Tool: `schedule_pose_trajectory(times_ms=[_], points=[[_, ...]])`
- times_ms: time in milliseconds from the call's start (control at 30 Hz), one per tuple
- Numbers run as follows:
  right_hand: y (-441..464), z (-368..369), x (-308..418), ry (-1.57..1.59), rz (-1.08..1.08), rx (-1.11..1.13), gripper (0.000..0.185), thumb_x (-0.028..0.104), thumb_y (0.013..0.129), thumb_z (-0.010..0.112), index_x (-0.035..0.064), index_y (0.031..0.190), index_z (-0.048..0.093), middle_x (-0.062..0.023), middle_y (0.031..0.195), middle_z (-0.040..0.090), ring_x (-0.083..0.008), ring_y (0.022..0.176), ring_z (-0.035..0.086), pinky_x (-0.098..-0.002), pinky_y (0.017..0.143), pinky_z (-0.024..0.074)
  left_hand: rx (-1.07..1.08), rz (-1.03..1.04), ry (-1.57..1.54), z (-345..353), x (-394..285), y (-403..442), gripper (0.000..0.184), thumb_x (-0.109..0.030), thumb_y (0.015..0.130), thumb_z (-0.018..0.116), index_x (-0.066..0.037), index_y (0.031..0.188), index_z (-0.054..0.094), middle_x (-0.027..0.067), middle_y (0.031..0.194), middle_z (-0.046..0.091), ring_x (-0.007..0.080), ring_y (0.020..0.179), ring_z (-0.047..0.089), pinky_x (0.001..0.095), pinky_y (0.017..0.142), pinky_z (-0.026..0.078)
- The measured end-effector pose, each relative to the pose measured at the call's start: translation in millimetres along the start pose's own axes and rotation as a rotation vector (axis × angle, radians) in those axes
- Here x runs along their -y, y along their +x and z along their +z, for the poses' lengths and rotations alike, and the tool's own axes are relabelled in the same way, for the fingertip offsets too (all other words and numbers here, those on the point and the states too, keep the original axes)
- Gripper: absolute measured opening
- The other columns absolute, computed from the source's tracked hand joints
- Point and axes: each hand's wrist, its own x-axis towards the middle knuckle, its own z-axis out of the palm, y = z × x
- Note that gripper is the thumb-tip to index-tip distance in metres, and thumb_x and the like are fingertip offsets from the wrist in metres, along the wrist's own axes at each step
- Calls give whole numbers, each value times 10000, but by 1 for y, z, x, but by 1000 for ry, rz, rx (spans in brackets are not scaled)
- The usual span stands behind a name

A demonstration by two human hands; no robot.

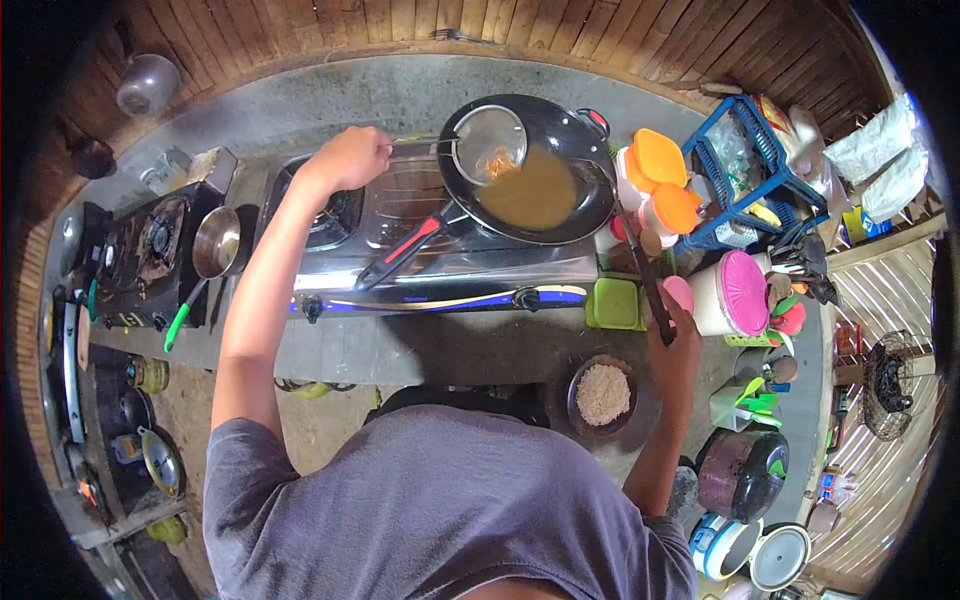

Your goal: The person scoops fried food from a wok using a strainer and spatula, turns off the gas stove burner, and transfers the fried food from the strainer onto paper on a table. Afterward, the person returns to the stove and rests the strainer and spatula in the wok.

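Observation:
My left hand (362, 156) is closed around the thin handle of a round mesh strainer (488, 135). The strainer is over the left part of a black wok (548, 115), with golden-brown bits (497, 163) low in its mesh. Brown liquid (530, 195) pools at the wok's near side. With fingers wrapped round its dark handle, my right hand (676, 340) grips a long cooking utensil (640, 262). Its far end reaches the wok's right side, where its shape is hard to make out. The wok's red-and-black handle (412, 247) points toward me.
The wok stands on a silver gas stove (450, 268). Orange-lidded containers (657, 158), a blue rack (745, 165) and a pink-lidded tub (735, 292) crowd the right. A bowl of pale crumbly food (602, 393) sits near me. A green-handled saucepan (216, 243) is left.

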Motion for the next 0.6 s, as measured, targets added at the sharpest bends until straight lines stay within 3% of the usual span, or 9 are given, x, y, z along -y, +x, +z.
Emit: schedule_pose_trajectory(times_ms=[133,267,333,367,533,600], points=[[-1,2,-3,-11,-15,-13,456,9,840,638,74,1289,591,-183,1096,653,-268,950,661,-360,804,537,135,193,-94,7,11,7,267,-195,917,507,8,876,676,158,733,674,316,718,652,413,708,492],[-2,4,-5,2,-38,-28,450,9,844,632,73,1288,592,-176,1091,657,-256,917,661,-354,792,535,349,136,-244,14,-1,13,290,-229,941,494,-25,842,674,38,598,533,154,555,490,337,563,411],[-1,-2,6,60,40,4,452,13,829,638,74,1274,596,-194,1110,651,-318,989,644,-393,872,503,412,99,-331,21,-3,18,290,-248,954,493,-51,852,678,-21,574,452,89,513,397,294,484,348],[-1,-4,10,90,78,21,452,15,821,642,74,1267,599,-204,1120,649,-349,1025,635,-413,912,487,462,62,-419,23,-2,20,286,-254,962,492,-58,869,678,-35,573,438,76,498,376,278,459,318],[-3,-8,9,59,92,6,454,15,824,645,73,1272,598,-202,1104,650,-339,1003,644,-407,891,494,630,-57,-758,32,-1,20,276,-274,997,485,-82,934,673,-88,575,384,20,454,290,208,388,190],[-3,-9,8,41,73,-4,454,20,828,645,74,1275,597,-203,1104,650,-338,1000,646,-407,885,497,629,-71,-802,38,1,20,280,-271,1004,477,-83,932,672,-92,579,382,14,455,285,205,387,186]])
